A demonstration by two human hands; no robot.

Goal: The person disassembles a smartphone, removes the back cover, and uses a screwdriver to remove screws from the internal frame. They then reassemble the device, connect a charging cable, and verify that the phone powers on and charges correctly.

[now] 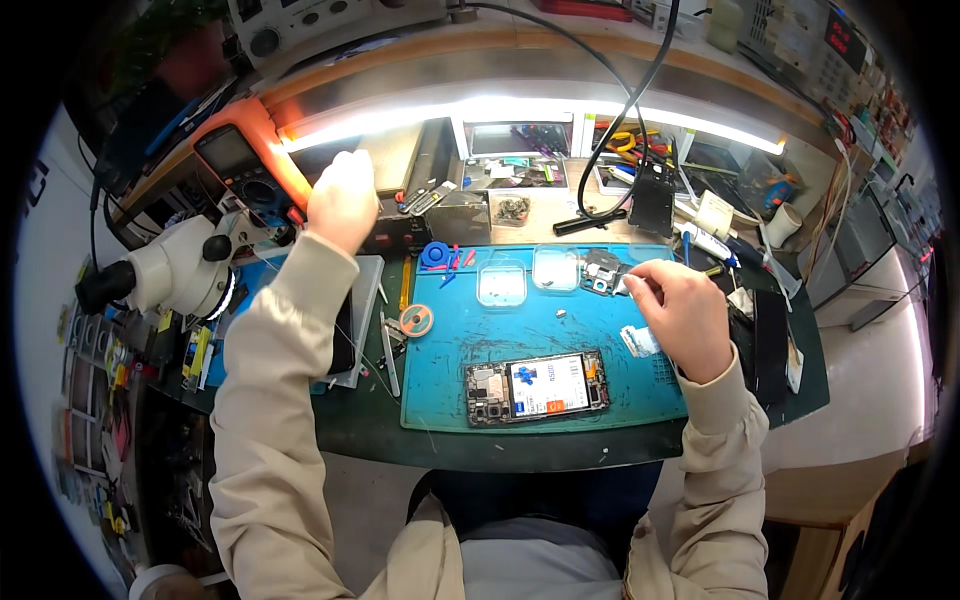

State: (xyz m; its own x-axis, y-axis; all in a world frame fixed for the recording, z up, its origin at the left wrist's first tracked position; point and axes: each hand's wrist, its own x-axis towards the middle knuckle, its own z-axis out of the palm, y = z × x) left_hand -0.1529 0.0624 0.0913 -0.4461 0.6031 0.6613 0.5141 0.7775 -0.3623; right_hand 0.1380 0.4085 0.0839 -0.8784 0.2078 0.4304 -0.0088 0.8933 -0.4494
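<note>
My left hand (343, 200) is raised at the back left beside the orange multimeter (235, 155), its fingers curled closed; what they hold, if anything, is hidden. On the right, my right hand (680, 315) has thumb and forefinger bent together at the edge of a dark phone part (603, 270); what lies in the pinch is unclear. An opened phone (484, 395) with a white-labelled battery lies flat on the blue mat (515, 327). Two small clear trays (500, 282), a round spool (416, 320) and a white scrap (640, 340) are on the mat.
A microscope (180, 270) stands at the left, beside a plastic case (365, 300). A metal instrument (400, 233), tool compartments (630, 145) and a lit strip (390, 128) line the back. A black cable (650, 70) loops down. Glue tubes and tools (715, 240) crowd the right.
</note>
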